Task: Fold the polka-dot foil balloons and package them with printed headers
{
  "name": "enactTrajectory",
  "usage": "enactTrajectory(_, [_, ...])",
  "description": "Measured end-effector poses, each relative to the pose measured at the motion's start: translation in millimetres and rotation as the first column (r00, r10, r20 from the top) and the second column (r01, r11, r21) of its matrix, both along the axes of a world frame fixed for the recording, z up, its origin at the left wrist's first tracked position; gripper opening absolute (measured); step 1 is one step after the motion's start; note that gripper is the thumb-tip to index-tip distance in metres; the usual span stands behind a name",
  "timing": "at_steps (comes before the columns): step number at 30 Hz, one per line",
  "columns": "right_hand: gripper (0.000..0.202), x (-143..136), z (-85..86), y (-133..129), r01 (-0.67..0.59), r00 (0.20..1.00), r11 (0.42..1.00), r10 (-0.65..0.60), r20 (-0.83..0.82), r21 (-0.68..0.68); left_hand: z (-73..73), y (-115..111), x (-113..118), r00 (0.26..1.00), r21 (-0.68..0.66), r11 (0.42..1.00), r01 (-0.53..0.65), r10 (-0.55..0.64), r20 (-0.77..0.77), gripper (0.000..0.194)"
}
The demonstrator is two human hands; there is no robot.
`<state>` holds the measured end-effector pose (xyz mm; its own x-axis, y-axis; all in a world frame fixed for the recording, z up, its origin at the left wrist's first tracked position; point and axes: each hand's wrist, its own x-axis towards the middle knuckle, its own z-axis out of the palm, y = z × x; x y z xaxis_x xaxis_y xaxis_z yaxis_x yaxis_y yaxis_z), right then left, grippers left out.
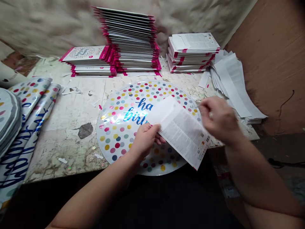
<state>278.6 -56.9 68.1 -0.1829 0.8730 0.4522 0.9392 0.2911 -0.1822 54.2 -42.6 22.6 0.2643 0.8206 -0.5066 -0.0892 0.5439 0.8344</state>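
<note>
My left hand (148, 137) pinches a white paper envelope (183, 135) by its left edge, thumb on top. The envelope is tilted, with fine grey print and small symbols on its face and its plain white flap (164, 109) spread out at the upper left. My right hand (218, 117) is curled closed beside the envelope's right side, slightly blurred; whatever its fingers may hold is hidden. Beneath lies a flat, shiny round foil balloon (119, 132) with coloured dots and blue lettering, partly covered by the envelope and my left hand.
Pink-edged packets stand in a low stack (89, 54), a tall stack (133, 41) and a right-hand stack (193, 52) along the wall. Loose white papers (232, 79) lie at the right. More dotted foil balloons (28, 111) are piled at the left. Paper scraps (62, 160) litter the worn table (78, 108).
</note>
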Motion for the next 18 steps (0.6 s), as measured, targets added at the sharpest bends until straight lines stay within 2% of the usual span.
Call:
enactTrajectory(2, [0.01, 43, 9.8, -14, 0.037, 0.999, 0.987, -0.037, 0.004, -0.155, 1.3, -10, -11, 0.991, -0.096, 0.987, -0.125, 0.129, 0.033, 0.018])
enactTrajectory(3, [0.013, 65, 11.2, -23, 0.032, 0.999, 0.951, -0.019, 0.044, -0.309, 2.7, -18, -16, 0.989, -0.172, 0.978, -0.117, 0.131, 0.068, 0.018])
enactTrajectory(4, [0.02, 82, 10.0, -31, 0.033, 0.996, 0.896, 0.007, 0.088, -0.444, 4.9, -26, -22, 0.991, -0.254, 0.967, -0.029, 0.061, 0.12, 0.022])
enactTrajectory(5, [0.026, 95, 6.6, -38, 0.066, 0.989, 0.841, 0.015, 0.146, -0.537, 7.9, -33, -28, 0.979, -0.32, 0.937, 0.138, -0.081, 0.186, 0.028])
enactTrajectory(6, [0.027, 101, 1.7, -44, 0.114, 0.981, 0.818, -0.002, 0.196, -0.564, 11.4, -38, -32, 0.933, -0.344, 0.876, 0.338, -0.264, 0.244, 0.035])
enactTrajectory(7, [0.025, 99, -3.9, -48, 0.156, 0.973, 0.825, -0.034, 0.228, -0.543, 14.9, -38, -37, 0.859, -0.315, 0.803, 0.507, -0.442, 0.257, 0.039])
enactTrajectory(8, [0.022, 90, -9.4, -49, 0.178, 0.971, 0.85, -0.068, 0.231, -0.496, 17.6, -34, -40, 0.795, -0.236, 0.759, 0.607, -0.577, 0.188, 0.042])
enactTrajectory(9, [0.02, 75, -14.3, -48, 0.173, 0.975, 0.878, -0.09, 0.201, -0.447, 19.1, -25, -42, 0.765, -0.106, 0.759, 0.643, -0.644, 0.028, 0.041])
enactTrajectory(10, [0.022, 55, -18.3, -44, 0.138, 0.985, 0.895, -0.08, 0.151, -0.425, 18.8, -12, -43, 0.761, 0.073, 0.764, 0.641, -0.62, -0.189, 0.037])
enactTrajectory(11, [0.024, 33, -21.2, -39, 0.074, 0.995, 0.89, -0.039, 0.087, -0.45, 16.4, 2, -42, 0.765, 0.285, 0.727, 0.625, -0.5, -0.405, 0.034])
enactTrajectory(12, [0.027, 11, -23.1, -33, 0.027, 0.999, 0.866, -0.003, 0.048, -0.5, 12.2, 16, -41, 0.741, 0.46, 0.604, 0.651, -0.375, -0.556, 0.033])
enactTrajectory(13, [0.032, -9, -24.4, -26, 0.002, 0.999, 0.837, 0.025, 0.042, -0.547, 6.5, 27, -40, 0.684, 0.543, 0.429, 0.722, -0.32, -0.656, 0.037])
enactTrajectory(14, [0.039, -25, -25.4, -21, 0.0, 0.998, 0.813, 0.038, 0.054, -0.582, -0.1, 35, -38, 0.605, 0.551, 0.251, 0.796, -0.296, -0.739, 0.043])
enactTrajectory(15, [0.048, -37, -26.5, -17, 0.008, 0.996, 0.795, 0.045, 0.072, -0.606, -6.9, 38, -37, 0.512, 0.507, 0.098, 0.856, -0.288, -0.809, 0.049])
enactTrajectory(16, [0.06, -45, -28.2, -15, 0.007, 0.995, 0.789, 0.058, 0.086, -0.615, -13.5, 35, -37, 0.423, 0.44, -0.003, 0.898, -0.27, -0.865, 0.053])
enactTrajectory(17, [0.073, -50, -30.8, -15, -0.013, 0.993, 0.792, 0.084, 0.088, -0.611, -19.2, 29, -36, 0.36, 0.379, -0.046, 0.924, -0.227, -0.905, 0.057])
enactTrajectory(18, [0.087, -52, -34.5, -18, -0.055, 0.989, 0.801, 0.127, 0.079, -0.596, -24.0, 20, -36, 0.332, 0.342, -0.037, 0.939, -0.161, -0.929, 0.06])
